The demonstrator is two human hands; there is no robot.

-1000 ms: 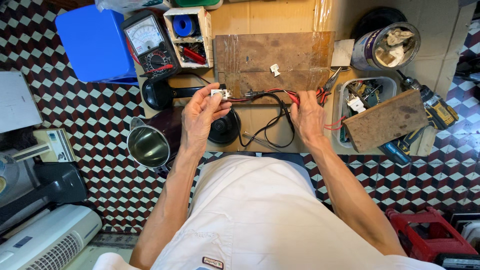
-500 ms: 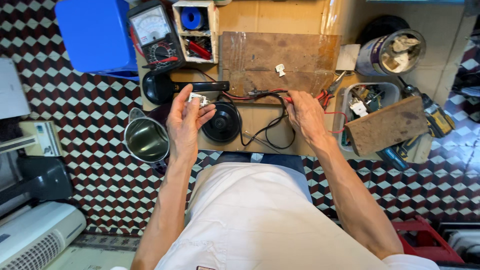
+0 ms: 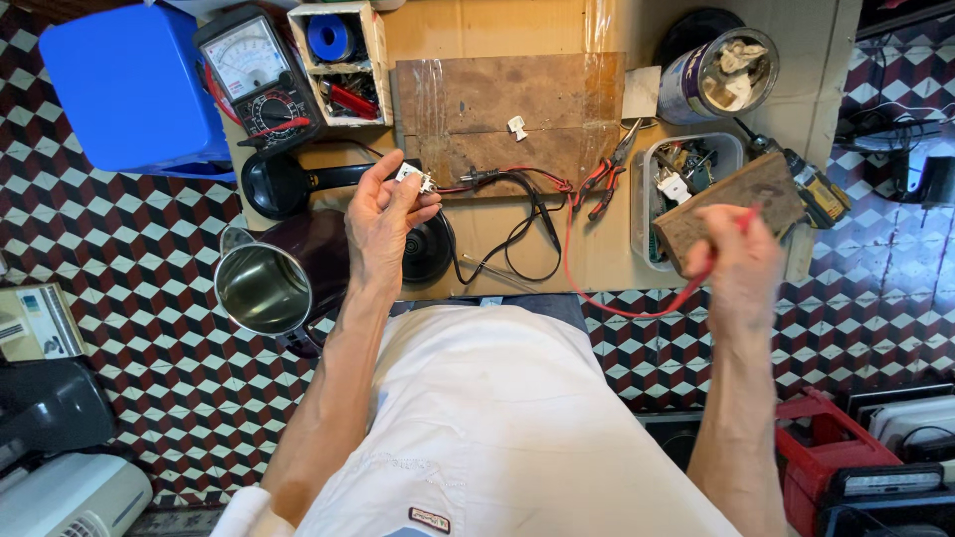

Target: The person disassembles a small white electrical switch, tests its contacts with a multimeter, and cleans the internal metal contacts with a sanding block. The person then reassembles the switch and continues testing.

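Cardboard-topped bench (image 3: 497, 261) with wooden board (image 3: 507, 109), multimeter (image 3: 257, 75) (analogue), pliers (image 3: 609, 171)

red, black and white cube-patterned floor tiles (image 3: 149, 249), low wooden table (image 3: 497, 25), perhaps even daylight

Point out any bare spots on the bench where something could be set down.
Bare cardboard tabletop lies between the black lead loop and the wood block, crossed only by the red lead. Most of the brown board is bare too, save a small white piece. The left side near the multimeter and kettle is crowded.
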